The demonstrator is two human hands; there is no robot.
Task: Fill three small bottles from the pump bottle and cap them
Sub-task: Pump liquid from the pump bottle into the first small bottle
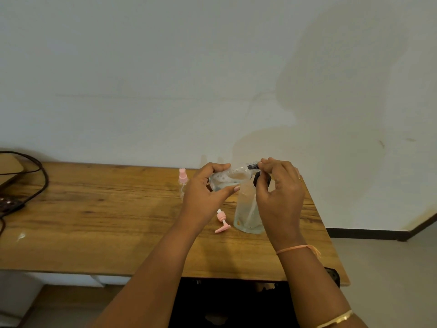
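My left hand (205, 195) grips a small clear bottle (224, 177), held tilted on its side above the wooden table (106, 209). Its mouth points right, at the black nozzle (252, 166) of the large clear pump bottle (247, 209), which stands upright on the table. My right hand (279, 192) is curled over the black pump head, fingertips pinching the nozzle. A second small clear bottle with a pink spray cap (182, 179) stands behind my left hand. A loose pink pump cap (222, 223) lies on the table beside the big bottle's base.
Black cables (35, 176) and a power strip (9, 204) lie at the table's left end beside a cardboard box (8, 168). The wall runs right behind the table. The table's right edge is close to the pump bottle.
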